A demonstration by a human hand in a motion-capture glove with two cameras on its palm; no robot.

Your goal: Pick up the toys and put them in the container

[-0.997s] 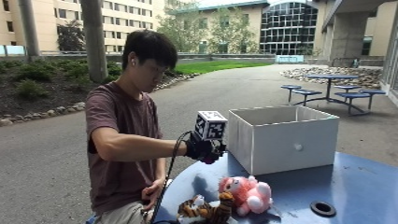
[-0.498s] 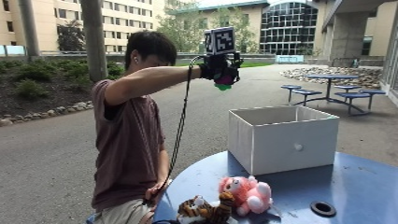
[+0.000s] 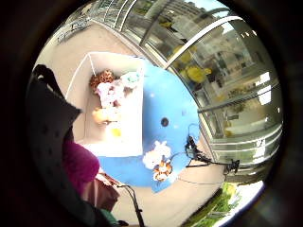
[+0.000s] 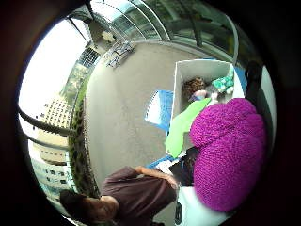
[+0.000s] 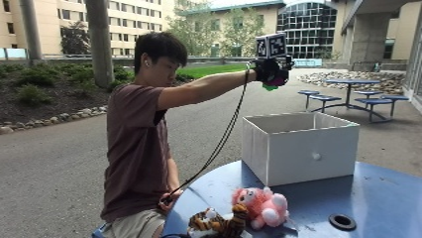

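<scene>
The gloved right hand (image 5: 272,72) grips a purple knitted toy (image 4: 229,153) high above the open white container (image 5: 300,147)

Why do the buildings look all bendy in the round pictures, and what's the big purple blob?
Both palm views come from very wide-angle cameras, so straight railings and walls curve. In the thumb side view the purple toy fills much of the picture because it sits close to the palm. The outside view is undistorted, in even daylight: hand above the box.
</scene>
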